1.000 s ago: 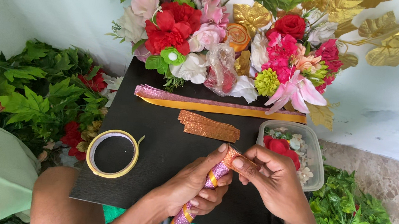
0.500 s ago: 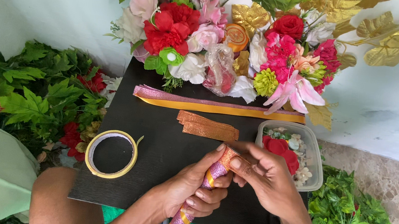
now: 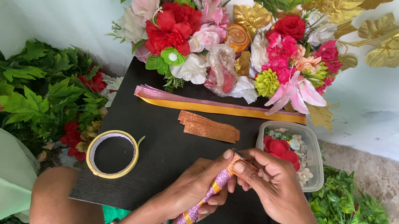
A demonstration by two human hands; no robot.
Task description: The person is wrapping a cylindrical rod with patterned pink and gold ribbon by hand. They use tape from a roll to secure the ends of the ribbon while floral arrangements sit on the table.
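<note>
Fingers (image 3: 239, 167) of both hands pinched around glitter-wrapped stick (image 3: 198, 207) tip.

There is one camera, worn on the person's head. It looks almost straight down at a black table (image 3: 163, 172), close up. The flowers (image 3: 217, 40) lie at the far edge, and the knees are near.

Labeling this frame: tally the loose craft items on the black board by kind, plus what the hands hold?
Tape roll: 1
Long ribbon strips: 2 (pink glitter, yellow)
Folded copper ribbon: 1
Clear plastic tub: 1
Wrapped stick, held by left hand and right hand: 1
Total: 6
</note>
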